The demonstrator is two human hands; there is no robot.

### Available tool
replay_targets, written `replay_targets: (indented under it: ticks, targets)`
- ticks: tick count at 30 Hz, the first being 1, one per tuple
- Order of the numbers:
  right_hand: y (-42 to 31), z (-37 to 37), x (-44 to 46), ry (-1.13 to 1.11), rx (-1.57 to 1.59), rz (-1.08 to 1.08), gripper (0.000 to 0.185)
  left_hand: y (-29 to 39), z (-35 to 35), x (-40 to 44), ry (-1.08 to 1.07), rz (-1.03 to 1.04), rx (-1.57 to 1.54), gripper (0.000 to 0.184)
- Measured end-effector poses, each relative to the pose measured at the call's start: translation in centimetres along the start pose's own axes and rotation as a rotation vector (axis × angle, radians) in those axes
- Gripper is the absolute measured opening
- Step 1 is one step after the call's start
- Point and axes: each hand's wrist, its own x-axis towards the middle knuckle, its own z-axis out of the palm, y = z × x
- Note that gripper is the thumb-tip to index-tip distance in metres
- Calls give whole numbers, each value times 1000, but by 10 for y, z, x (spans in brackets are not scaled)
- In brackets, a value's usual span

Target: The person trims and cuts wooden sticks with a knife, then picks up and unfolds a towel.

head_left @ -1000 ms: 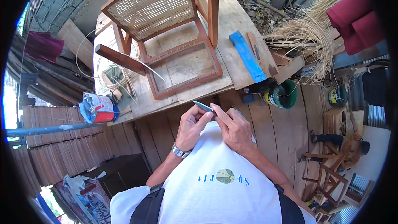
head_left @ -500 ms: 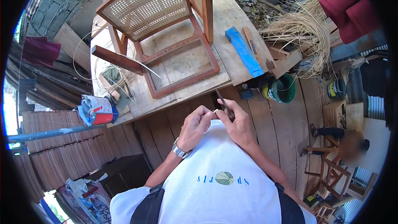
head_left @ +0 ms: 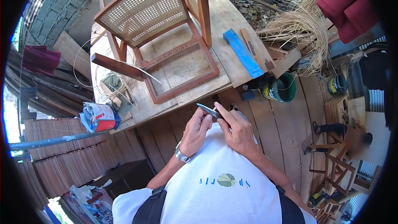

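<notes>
By the left hand [head_left: 195, 132]: blade [head_left: 208, 110] now swung leftward.

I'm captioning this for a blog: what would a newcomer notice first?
Probably the cane-backed chair with its open seat frame, on the wooden worktable. Next, the pointed blade between the left hand and right hand, near the centre. The tangled cane strands at upper right also stand out.

Plank floor [head_left: 265, 128], grey block wall [head_left: 50, 15]
</notes>
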Motion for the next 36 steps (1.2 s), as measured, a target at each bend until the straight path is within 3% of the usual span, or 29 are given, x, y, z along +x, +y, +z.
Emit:
replay_targets:
  ticks: [14,20,22,25,36]
  targets:
    - [3,5,4,27,-65,-59,52,-6,-1,7,35,-35,-81,17]
    - [-2,1,5,-18,-24,34,45,-6,-6,13,-96,-69,-277,16]
    - [-1,0,7,-41,-11,41,50,-6,-12,16,-185,-193,-441,15]
    - [2,1,7,-19,-50,-5,55,-13,-16,22,-270,-214,-432,12]
    - [2,-2,8,-7,-129,-34,55,-10,-12,26,-256,-248,-473,17]
